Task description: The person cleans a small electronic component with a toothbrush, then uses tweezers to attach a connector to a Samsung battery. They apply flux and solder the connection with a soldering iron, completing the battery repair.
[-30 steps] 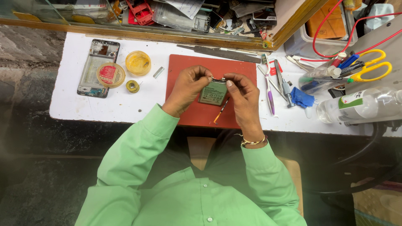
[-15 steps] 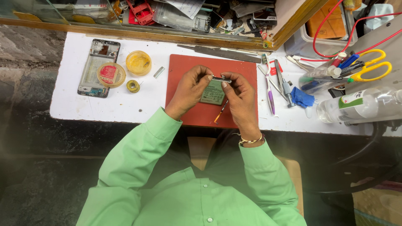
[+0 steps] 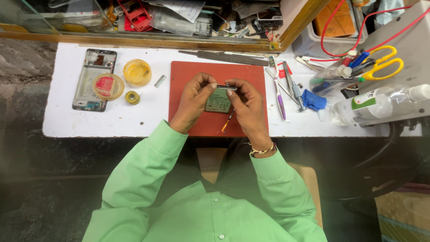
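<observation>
A: Small green circuit board [image 3: 218, 100] held above the red mat [image 3: 188, 71]; left hand [image 3: 193, 101] and right hand [image 3: 247, 105] pinched on its top edge.

B: Judged light, stiff, fragile; best gripped by the edges only.

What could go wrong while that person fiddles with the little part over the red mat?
1. The small dark part is pinched only by fingertips of the left hand and right hand; it might slip and bounce off the red mat.
2. The thin tool lying by the right hand could get knocked off the table's edge.
3. Pressing hard might damage the green board underneath.
</observation>
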